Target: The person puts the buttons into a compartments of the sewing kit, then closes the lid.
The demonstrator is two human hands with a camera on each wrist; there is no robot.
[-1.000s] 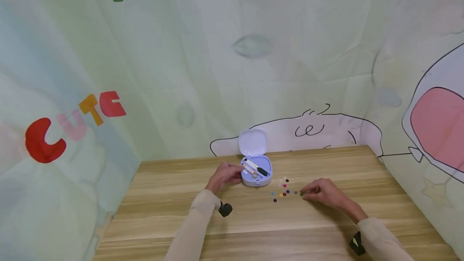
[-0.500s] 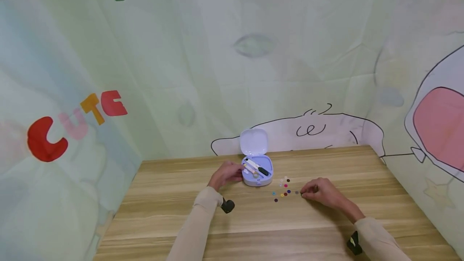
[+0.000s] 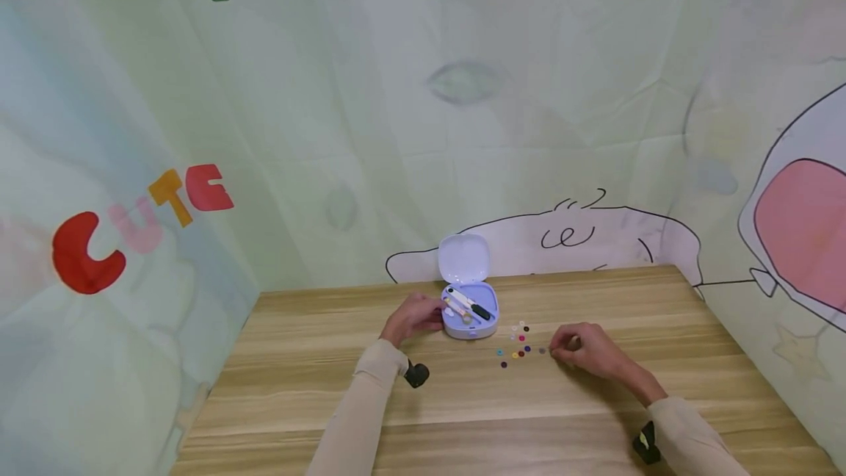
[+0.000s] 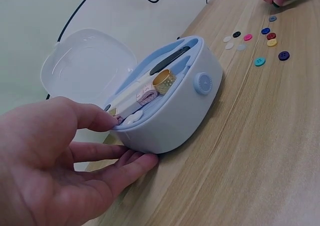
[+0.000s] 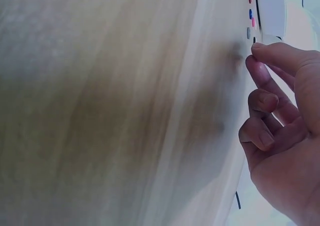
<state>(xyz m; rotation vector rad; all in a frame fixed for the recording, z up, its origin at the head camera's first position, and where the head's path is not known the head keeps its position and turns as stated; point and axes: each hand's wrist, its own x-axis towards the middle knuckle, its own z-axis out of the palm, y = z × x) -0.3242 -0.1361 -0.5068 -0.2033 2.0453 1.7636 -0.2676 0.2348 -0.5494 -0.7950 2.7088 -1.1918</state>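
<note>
My left hand holds the left side of a small lilac sewing box, thumb at its rim and fingers low against the wall. Inside lie a gold thimble, a rolled tape measure and a white tool with a dark handle. To the right of the box, my right hand pinches a small dark green button between thumb and index finger, close over the table. Its other fingers curl loosely in the right wrist view. A grey button lies just left of those fingertips.
Several loose buttons are scattered between box and right hand, among them a turquoise button, a dark purple button and a pink button. The raised lid leans back near the printed cloth wall behind the wooden table.
The green button, visible on the table at the right fingertips a second ago, is now mostly hidden in their pinch. The left hand stays on the box.
</note>
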